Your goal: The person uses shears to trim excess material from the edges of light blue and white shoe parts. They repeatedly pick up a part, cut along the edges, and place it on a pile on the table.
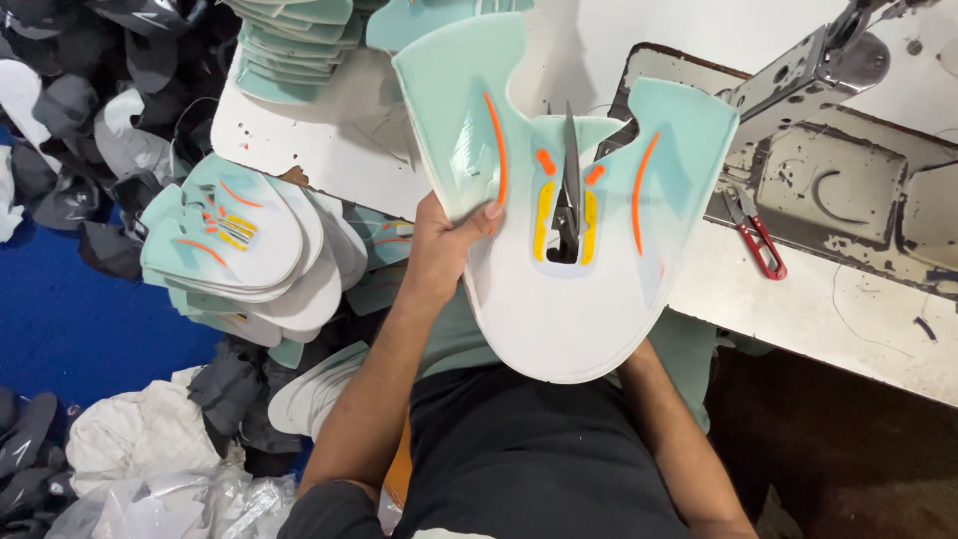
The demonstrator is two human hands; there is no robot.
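Note:
I hold up a flat shoe upper piece (569, 309), mint at the top, white below, with orange stripes and yellow bars beside its throat opening. My left hand (444, 245) grips its left edge, thumb on the front face. Dark thread snips (570, 190) stick up through the throat opening, blades pointing away from me. My right forearm (664, 419) runs up under the piece. The right hand itself is hidden behind it, where the snips' handle sits.
Red-handled snips (758, 242) lie on the white table (828, 319) beside a worn sewing machine bed (848, 190). Matching uppers are stacked at left (235, 235) and at the table's far edge (294, 45). Dark fabric pieces (90, 110) are piled at upper left over a blue floor.

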